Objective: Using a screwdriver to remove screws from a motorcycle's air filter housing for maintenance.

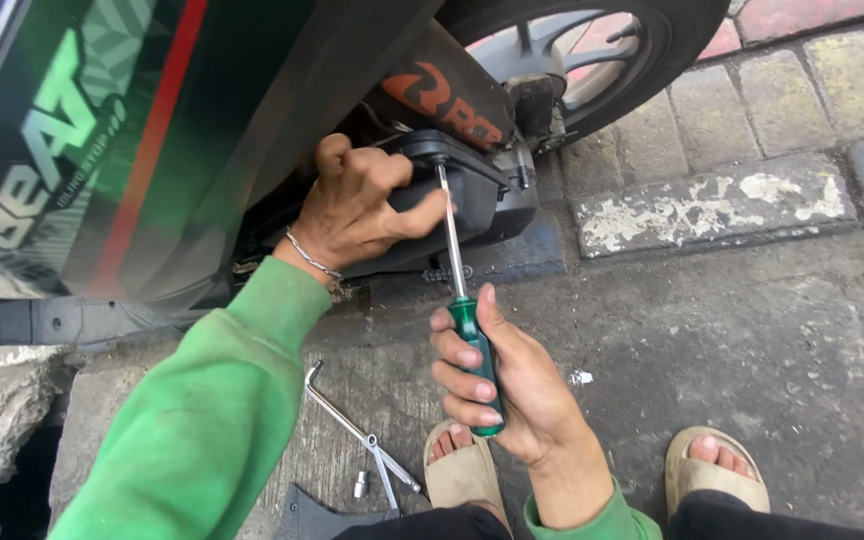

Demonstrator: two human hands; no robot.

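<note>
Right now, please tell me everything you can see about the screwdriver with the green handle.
The screwdriver has a glossy green handle, plastic by its look, and a long, thin, silvery metal shaft. It stands nearly upright, tip up, leaning slightly left. The right hand wraps around the handle. The tip meets the top edge of the black cover on the scooter's underside, where the left hand grips the cover, thumb touching the shaft. The tip's type cannot be seen.

Daylight is falling flat over grey, stained concrete ground (752, 330), a kerb (712, 205) with flaking white paint is running across it, mossy paving bricks (832, 80) are lying behind, and a dark gap (22, 480) is opening at lower left.
</note>
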